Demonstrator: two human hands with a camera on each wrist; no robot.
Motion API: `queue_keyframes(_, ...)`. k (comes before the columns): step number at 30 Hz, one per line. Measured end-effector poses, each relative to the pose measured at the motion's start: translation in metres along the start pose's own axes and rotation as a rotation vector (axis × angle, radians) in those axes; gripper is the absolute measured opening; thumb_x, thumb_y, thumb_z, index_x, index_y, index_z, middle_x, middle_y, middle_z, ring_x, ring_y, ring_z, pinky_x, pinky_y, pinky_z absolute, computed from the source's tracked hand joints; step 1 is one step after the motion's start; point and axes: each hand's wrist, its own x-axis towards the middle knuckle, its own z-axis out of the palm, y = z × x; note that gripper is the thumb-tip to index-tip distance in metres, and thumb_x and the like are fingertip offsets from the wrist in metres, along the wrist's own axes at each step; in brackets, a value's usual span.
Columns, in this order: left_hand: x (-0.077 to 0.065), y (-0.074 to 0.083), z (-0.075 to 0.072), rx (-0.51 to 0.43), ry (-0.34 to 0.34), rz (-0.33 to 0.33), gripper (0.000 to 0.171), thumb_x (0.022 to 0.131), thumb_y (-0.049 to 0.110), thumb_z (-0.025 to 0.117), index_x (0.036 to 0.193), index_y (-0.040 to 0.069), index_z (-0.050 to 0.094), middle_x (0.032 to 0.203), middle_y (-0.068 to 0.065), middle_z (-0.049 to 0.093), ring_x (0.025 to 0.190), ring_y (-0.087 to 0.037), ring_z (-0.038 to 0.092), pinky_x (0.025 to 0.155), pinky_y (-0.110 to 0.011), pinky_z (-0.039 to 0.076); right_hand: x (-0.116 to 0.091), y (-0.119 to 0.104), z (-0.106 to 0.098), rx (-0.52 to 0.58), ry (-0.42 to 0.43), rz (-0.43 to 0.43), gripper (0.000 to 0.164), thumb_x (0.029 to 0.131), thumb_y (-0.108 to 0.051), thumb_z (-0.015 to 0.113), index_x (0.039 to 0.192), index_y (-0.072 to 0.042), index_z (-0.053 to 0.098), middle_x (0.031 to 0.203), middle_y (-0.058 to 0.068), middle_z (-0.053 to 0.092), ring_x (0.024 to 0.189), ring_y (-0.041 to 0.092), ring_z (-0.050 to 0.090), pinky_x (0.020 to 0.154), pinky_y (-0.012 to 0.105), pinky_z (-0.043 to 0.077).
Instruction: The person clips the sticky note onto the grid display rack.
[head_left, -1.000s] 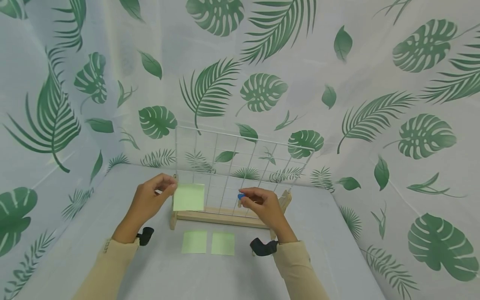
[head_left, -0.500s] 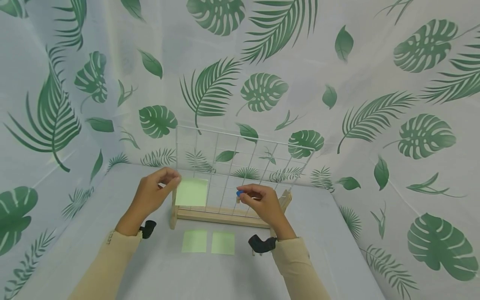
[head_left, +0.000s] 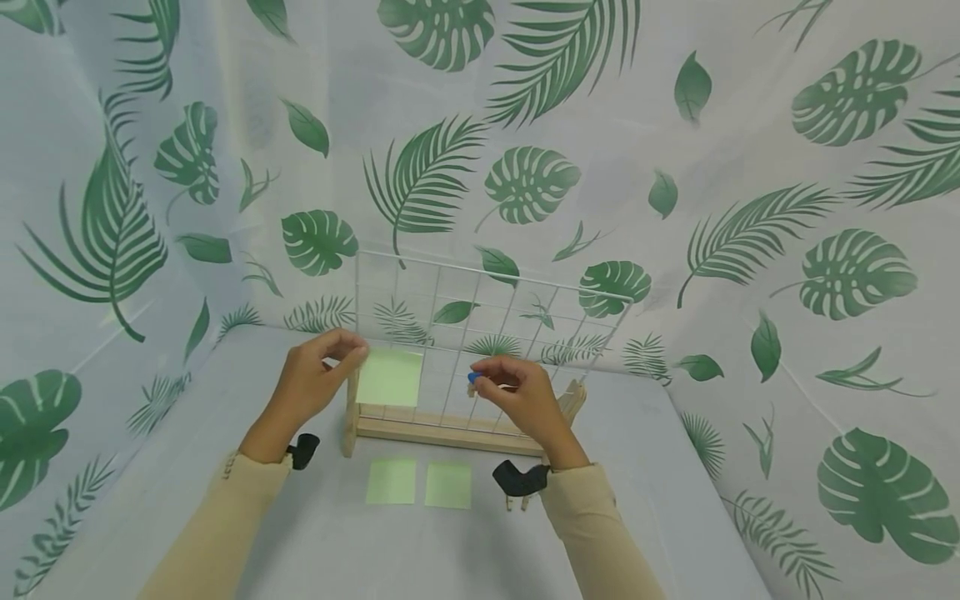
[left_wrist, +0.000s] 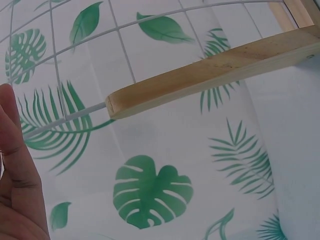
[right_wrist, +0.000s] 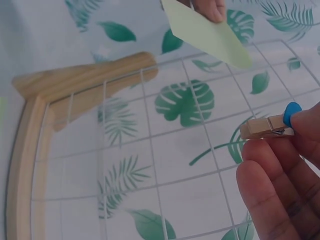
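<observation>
My left hand [head_left: 311, 379] pinches a pale green sticky note [head_left: 388, 377] by its upper left corner, in front of the left part of a white wire grid [head_left: 495, 275]. In my right hand [head_left: 525, 400], between thumb and fingers, is a small wooden clothespin [right_wrist: 262, 126] with a blue piece [right_wrist: 291, 114] at its handle end. The right wrist view shows its jaw end pointing toward the grid, apart from the note. Only part of the left hand [left_wrist: 17, 185] appears in the left wrist view, and the note is out of sight there.
The grid stands in a wooden base [head_left: 450, 436] with side supports. Two more green notes [head_left: 391, 482] lie side by side on the white table before it. Small wooden clothespins [head_left: 525, 503] lie partly hidden under the right wrist's black camera [head_left: 519, 479]. Leaf-patterned cloth surrounds the table.
My left hand has raised the sticky note and shifted it slightly right along the grid. The right hand with the clothespin has moved a little up and left.
</observation>
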Motion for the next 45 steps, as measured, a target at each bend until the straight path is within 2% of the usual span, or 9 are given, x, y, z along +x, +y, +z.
queue_keyframes(5, 0.001, 0.001, 0.001, -0.005, -0.002, -0.009, 0.017, 0.109, 0.02, 0.068, 0.114, 0.004, 0.075, 0.109, -0.013, 0.079, 0.107, -0.034, 0.073, 0.083, -0.045, 0.057, 0.003, 0.0, 0.002, 0.002, 0.001, -0.006, 0.015, 0.1, 0.0, 0.073, 0.113, 0.007, 0.076, 0.106, 0.019, 0.078, 0.09, 0.02, 0.078, 0.082, 0.024, 0.062)
queue_keyframes(13, 0.004, 0.002, 0.001, -0.021, 0.0, -0.008, 0.017, 0.109, 0.02, 0.069, 0.113, 0.005, 0.075, 0.108, -0.011, 0.08, 0.107, -0.033, 0.073, 0.084, -0.044, 0.057, 0.01, -0.002, 0.004, -0.001, -0.001, -0.042, 0.013, 0.1, 0.0, 0.073, 0.111, 0.006, 0.076, 0.1, 0.018, 0.079, 0.089, 0.029, 0.078, 0.081, 0.024, 0.062)
queue_keyframes(22, 0.007, 0.006, 0.001, -0.012, 0.014, 0.005, 0.017, 0.108, 0.021, 0.069, 0.113, 0.005, 0.075, 0.105, -0.011, 0.08, 0.106, -0.033, 0.073, 0.082, -0.043, 0.056, 0.02, -0.01, 0.004, -0.01, -0.004, -0.055, 0.011, 0.099, 0.001, 0.073, 0.109, 0.005, 0.076, 0.099, 0.017, 0.08, 0.09, 0.023, 0.077, 0.081, 0.024, 0.062)
queue_keyframes(30, 0.01, 0.006, 0.003, -0.012, 0.038, 0.007, 0.018, 0.108, 0.022, 0.07, 0.112, 0.005, 0.075, 0.103, -0.011, 0.08, 0.102, -0.032, 0.072, 0.08, -0.042, 0.055, 0.023, -0.015, 0.003, -0.014, -0.009, -0.048, 0.013, 0.099, 0.0, 0.073, 0.111, 0.004, 0.077, 0.1, 0.016, 0.079, 0.091, 0.022, 0.076, 0.082, 0.024, 0.062)
queue_keyframes(36, 0.015, 0.005, 0.004, -0.008, 0.058, 0.02, 0.018, 0.108, 0.022, 0.071, 0.112, 0.005, 0.074, 0.104, -0.014, 0.08, 0.103, -0.033, 0.072, 0.08, -0.042, 0.055, 0.027, -0.016, 0.003, -0.022, -0.004, -0.074, 0.012, 0.099, 0.0, 0.074, 0.11, 0.004, 0.077, 0.102, 0.017, 0.079, 0.09, 0.02, 0.076, 0.082, 0.024, 0.062)
queue_keyframes(45, 0.021, 0.006, 0.006, -0.003, 0.109, 0.048, 0.019, 0.107, 0.023, 0.071, 0.112, 0.005, 0.076, 0.106, -0.013, 0.08, 0.104, -0.033, 0.073, 0.078, -0.038, 0.055, 0.035, -0.018, 0.004, -0.015, -0.007, -0.084, 0.012, 0.099, 0.001, 0.075, 0.11, 0.004, 0.077, 0.1, 0.017, 0.08, 0.09, 0.023, 0.076, 0.083, 0.026, 0.062)
